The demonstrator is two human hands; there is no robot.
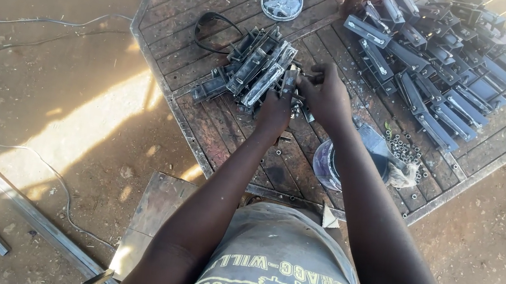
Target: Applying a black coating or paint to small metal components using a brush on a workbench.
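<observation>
Both hands work one metal bracket [290, 82] at table [168, 38] centre: the left hand [273, 113] grips it from 6 o'clock, and the right hand [327, 95] pinches a small fastener at its 3 o'clock edge. Fitting appears underway; seating it likely calls for steady alignment. Loose nuts [405, 147] lie at 4 o'clock.

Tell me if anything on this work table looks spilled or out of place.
Yes: small nuts lie scattered loose across the table's slats beside the right hand, some near the edge. The bracket pile by the left hand sits jumbled.
</observation>
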